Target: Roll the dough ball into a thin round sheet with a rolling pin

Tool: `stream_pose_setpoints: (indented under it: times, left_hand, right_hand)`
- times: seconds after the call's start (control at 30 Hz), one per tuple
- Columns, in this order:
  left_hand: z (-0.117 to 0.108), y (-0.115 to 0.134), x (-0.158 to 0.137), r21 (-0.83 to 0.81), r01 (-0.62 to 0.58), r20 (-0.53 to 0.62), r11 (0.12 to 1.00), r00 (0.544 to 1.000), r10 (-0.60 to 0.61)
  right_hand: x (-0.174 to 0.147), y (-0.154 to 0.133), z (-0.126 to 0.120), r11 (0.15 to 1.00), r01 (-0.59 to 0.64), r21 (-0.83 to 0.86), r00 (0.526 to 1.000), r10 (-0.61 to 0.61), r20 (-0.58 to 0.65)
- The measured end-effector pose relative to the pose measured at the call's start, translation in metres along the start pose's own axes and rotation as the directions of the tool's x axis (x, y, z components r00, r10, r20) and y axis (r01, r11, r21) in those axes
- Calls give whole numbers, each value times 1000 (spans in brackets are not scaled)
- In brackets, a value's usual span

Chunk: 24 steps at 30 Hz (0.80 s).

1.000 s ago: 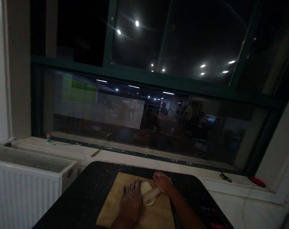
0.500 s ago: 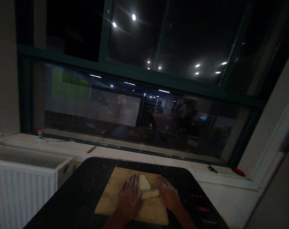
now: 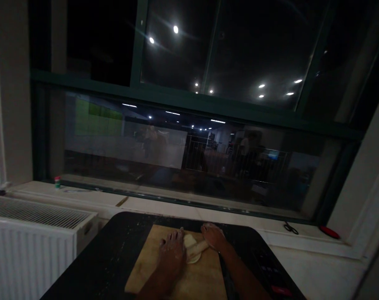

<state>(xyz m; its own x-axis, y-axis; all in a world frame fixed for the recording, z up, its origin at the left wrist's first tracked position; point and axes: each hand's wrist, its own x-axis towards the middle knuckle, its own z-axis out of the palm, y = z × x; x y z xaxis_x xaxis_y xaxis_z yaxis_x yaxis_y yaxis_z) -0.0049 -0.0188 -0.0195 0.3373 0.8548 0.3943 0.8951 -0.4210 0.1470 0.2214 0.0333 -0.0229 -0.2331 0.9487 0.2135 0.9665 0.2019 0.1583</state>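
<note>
A small light wooden rolling pin (image 3: 199, 249) lies slantwise over a flattened piece of pale dough (image 3: 189, 240) on a wooden board (image 3: 151, 260). My left hand (image 3: 172, 254) rests over the pin's left end, its floury fingers stretched forward and a little apart. Around the right end, higher on the board, is my right hand (image 3: 213, 236), with fingers bent and close together. Both pin ends are hidden under the hands. The dough shows on both sides of the pin, its near edge curving out below.
The board lies on a flour-specked black table (image 3: 92, 258). A dark device (image 3: 269, 266) sits at the table's right. Scissors (image 3: 290, 228), a red object (image 3: 329, 232) and a small red-and-green container (image 3: 57, 181) stand on the windowsill. A white radiator (image 3: 33, 246) is at left.
My right hand has moved forward and bent its fingers. The rolling pin has tilted, its right end now higher, and lies across the dough. The camera view has shifted slightly.
</note>
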Motion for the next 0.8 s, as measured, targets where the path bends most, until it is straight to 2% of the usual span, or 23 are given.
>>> stream_pose_setpoints:
  times: [0.17, 0.3, 0.4, 0.5, 0.63, 0.8]
  left_hand:
    - [8, 2, -9, -22, -17, -75, 1000, 997, 15]
    - [14, 3, -19, 5, -115, -114, 993, 987, 115]
    - [23, 1, -26, 25, -172, -157, 985, 972, 174]
    - [33, -2, -32, 27, -198, -202, 980, 959, 199]
    - [35, -4, -28, 45, -201, -182, 978, 961, 206]
    - [15, -2, -7, 59, -109, 2, 992, 994, 109]
  right_hand:
    - [-28, 1, 3, 998, -52, 23, 998, 52, -21]
    - [-70, -1, 8, 993, -103, 54, 994, 105, -29]
    - [-99, -3, 14, 982, -147, 115, 984, 157, -86]
    - [-114, -5, 17, 972, -179, 154, 975, 196, -104]
    - [-104, -4, 12, 981, -176, 87, 980, 182, -76]
    - [-55, 1, 5, 997, -79, 8, 997, 79, -24]
